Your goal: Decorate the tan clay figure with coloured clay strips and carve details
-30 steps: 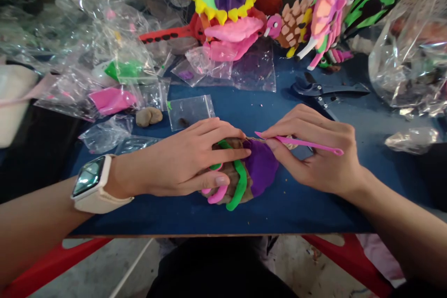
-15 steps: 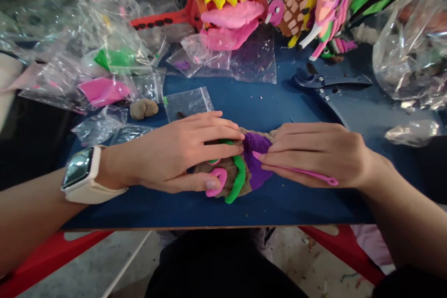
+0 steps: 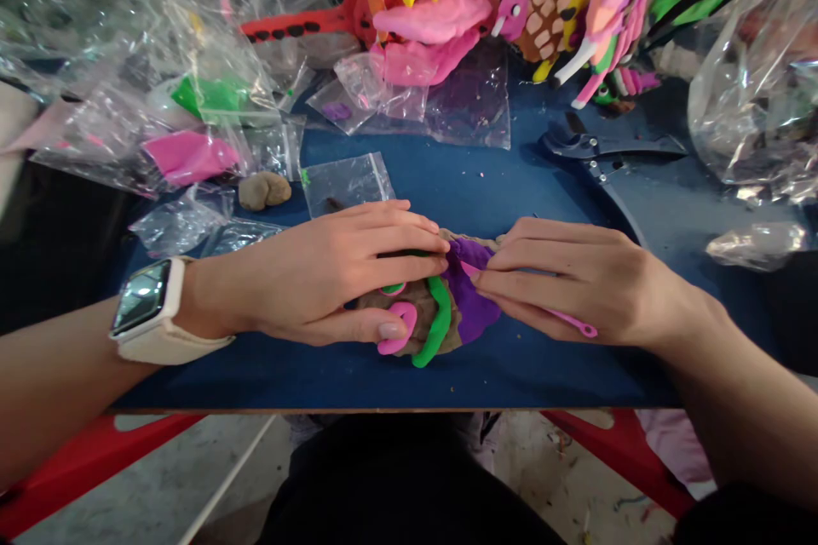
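Note:
A brown clay piece (image 3: 423,306) lies on the blue tabletop, overlaid with a purple clay patch (image 3: 469,306), a green clay strip (image 3: 437,325) and a pink clay loop (image 3: 400,339). My left hand (image 3: 345,277) rests over its left part, fingers stretched out and thumb apart, touching the pink loop. The palm and fingers hide some of the piece. My right hand (image 3: 568,277) is closed around a thin pink modelling tool (image 3: 578,324). The tool's pink tip shows between the fingers, against the purple patch.
Plastic bags (image 3: 221,94) with coloured clay fill the left and back. A grey-brown clay lump (image 3: 264,191) sits beyond my left wrist. Dark-handled pliers (image 3: 594,146) lie to the right. Colourful clay figures (image 3: 434,25) stand behind. A crumpled plastic bag (image 3: 757,245) is at far right.
The pink tool has shifted slightly left and its tip sits a little higher on the purple patch. My left hand stays in place on the clay. The whole view has shifted slightly.

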{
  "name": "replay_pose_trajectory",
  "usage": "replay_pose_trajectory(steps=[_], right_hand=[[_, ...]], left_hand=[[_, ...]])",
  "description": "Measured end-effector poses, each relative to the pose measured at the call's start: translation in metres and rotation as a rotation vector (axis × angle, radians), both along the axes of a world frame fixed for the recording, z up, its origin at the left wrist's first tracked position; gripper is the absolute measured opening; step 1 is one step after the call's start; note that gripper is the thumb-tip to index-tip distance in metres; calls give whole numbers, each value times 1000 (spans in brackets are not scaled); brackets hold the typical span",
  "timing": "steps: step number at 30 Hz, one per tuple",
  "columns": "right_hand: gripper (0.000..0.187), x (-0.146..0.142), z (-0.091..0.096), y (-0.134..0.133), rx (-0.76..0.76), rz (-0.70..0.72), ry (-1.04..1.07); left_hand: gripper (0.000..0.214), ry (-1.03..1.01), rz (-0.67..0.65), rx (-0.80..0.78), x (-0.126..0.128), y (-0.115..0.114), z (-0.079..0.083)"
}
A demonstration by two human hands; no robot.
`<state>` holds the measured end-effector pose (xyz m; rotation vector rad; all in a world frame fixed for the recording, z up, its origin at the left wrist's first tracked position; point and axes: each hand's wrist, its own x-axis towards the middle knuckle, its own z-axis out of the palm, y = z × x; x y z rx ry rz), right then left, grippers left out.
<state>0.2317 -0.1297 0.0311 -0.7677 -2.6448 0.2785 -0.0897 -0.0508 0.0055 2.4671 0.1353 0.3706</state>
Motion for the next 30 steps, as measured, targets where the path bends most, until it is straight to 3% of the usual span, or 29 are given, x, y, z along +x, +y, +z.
replay_pose_trajectory(steps=[12,18,30], right_hand=[[8,2,-7,-2,22,50,20],[13,-5,-3,-3,-15,41,38],[24,-21,2,-3,-177,-264,211]], left_hand=[[57,-27,6,-16,1,-1,0],[57,-23,4,-23,1,0,1],[55,-29,2,-20,4,-1,4]])
